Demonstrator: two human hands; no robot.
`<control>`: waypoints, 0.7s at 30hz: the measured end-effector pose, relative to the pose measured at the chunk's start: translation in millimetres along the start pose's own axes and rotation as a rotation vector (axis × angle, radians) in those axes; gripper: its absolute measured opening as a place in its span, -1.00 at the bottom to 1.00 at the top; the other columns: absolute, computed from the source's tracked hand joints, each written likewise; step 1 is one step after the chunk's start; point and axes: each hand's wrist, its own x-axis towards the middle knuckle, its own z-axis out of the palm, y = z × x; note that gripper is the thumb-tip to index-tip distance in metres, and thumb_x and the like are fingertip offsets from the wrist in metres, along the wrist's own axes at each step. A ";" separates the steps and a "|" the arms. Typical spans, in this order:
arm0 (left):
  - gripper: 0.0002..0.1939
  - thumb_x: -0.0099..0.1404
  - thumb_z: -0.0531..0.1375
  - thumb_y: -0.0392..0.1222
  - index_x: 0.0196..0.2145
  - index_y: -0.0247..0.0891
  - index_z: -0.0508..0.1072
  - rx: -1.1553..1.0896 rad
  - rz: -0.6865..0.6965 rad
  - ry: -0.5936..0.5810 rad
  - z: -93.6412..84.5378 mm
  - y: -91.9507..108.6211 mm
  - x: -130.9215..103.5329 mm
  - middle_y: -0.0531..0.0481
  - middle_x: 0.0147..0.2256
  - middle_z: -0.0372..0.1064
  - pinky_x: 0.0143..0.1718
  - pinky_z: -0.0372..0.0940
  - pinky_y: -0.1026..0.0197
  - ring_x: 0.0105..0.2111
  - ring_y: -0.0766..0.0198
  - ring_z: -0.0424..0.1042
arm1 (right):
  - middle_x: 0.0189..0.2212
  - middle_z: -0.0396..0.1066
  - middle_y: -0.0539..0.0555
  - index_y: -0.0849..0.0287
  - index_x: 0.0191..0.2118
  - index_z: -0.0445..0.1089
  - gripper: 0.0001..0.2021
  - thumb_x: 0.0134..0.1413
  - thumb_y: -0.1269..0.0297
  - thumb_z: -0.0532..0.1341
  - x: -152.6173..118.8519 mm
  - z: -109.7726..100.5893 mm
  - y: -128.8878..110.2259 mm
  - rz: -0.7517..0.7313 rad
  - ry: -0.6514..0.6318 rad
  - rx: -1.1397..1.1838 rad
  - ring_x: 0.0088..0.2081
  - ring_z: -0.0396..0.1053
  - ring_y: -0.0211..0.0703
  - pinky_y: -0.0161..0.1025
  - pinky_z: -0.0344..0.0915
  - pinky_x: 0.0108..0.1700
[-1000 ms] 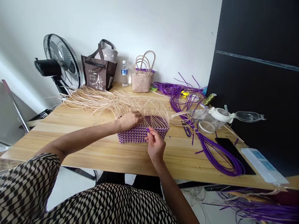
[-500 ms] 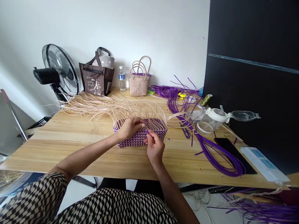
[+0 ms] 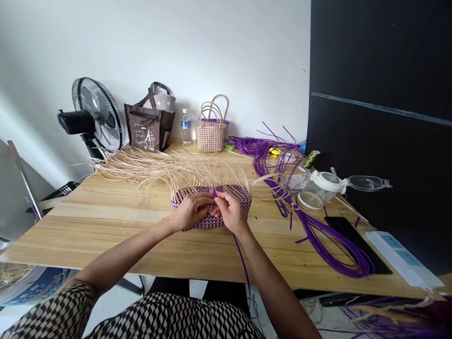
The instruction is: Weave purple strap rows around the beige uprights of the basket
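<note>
- Woven piece [image 3: 242,193], purple and beige, one: laid on the wooden surface [image 3: 106,227]; taken as landmark for all entries.
- Beige strands [image 3: 147,167], loose, many: fanned out from the far rim of the woven piece, mostly to its left.
- Purple strand [image 3: 215,194], short portion: seen at the fingertips, above the woven piece; a purple length [image 3: 243,258] is draped over the surface edge on its near side. Whether the two are joined cannot be told.
- Handling, as judged: the strand is best pinched close to the weave, drawn evenly and left untwisted; neighbouring beige strands are best held aside, so that none is trapped.
- Right hand [image 3: 232,210]: placed over the right half of the woven piece, wrist low, fingers angled inward; grip narrow, purple strand pinched.
- Left hand [image 3: 189,212]: placed over the left half, palm down, fingers curled towards the right; grip narrow, but whether anything is held cannot be told.
- Purple bundle [image 3: 322,246]: looped, to the right of the woven piece.
</note>
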 end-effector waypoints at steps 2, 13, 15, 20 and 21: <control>-0.75 0.18 0.12 -0.40 -0.20 -0.31 0.50 0.019 0.019 -0.007 -0.9 -0.4 0.6 -0.16 -0.12 0.46 -0.07 0.35 0.19 -0.12 0.26 0.45 | -0.48 0.50 0.05 0.20 -0.09 0.39 -0.67 0.14 0.13 0.08 5.9 -4.0 -6.1 -0.059 -0.029 -0.102 -0.58 0.41 -0.24 -0.32 0.34 -0.54; -0.66 0.20 -0.01 -0.49 -0.23 -0.31 0.50 0.105 0.076 0.001 -0.1 -12.6 4.2 -0.13 -0.18 0.47 -0.09 0.35 0.21 -0.16 0.29 0.45 | -0.45 0.48 0.06 0.14 -0.32 0.42 -0.81 0.17 0.27 0.07 12.1 -14.6 -22.9 -0.363 0.033 -0.561 -0.44 0.40 -0.20 -0.31 0.27 -0.36; -0.72 0.22 0.01 -0.45 -0.26 -0.32 0.50 0.173 0.048 -0.017 -2.3 -15.7 7.0 -0.13 -0.24 0.48 -0.15 0.35 0.22 -0.22 0.27 0.46 | -0.42 0.50 0.07 0.14 -0.30 0.42 -0.80 0.17 0.24 0.07 9.3 -15.2 -25.6 -0.338 0.060 -0.518 -0.41 0.42 -0.19 -0.30 0.29 -0.34; -0.80 0.19 0.07 -0.42 -0.35 -0.30 0.48 0.169 -0.058 -0.112 -6.3 -22.6 12.6 -0.04 -0.38 0.48 -0.24 0.32 0.26 -0.33 0.28 0.46 | -0.30 0.52 0.10 0.13 -0.25 0.43 -0.79 0.17 0.20 0.08 4.4 -15.0 -28.5 -0.260 0.099 -0.348 -0.29 0.46 -0.16 -0.24 0.35 -0.22; -0.82 0.18 0.08 -0.40 -0.35 -0.30 0.48 0.117 -0.108 -0.104 -6.5 -22.6 13.3 -0.03 -0.38 0.49 -0.26 0.32 0.28 -0.33 0.29 0.46 | -0.29 0.52 0.10 0.13 -0.24 0.43 -0.79 0.17 0.20 0.08 3.7 -14.4 -27.2 -0.251 0.102 -0.328 -0.27 0.46 -0.16 -0.23 0.36 -0.21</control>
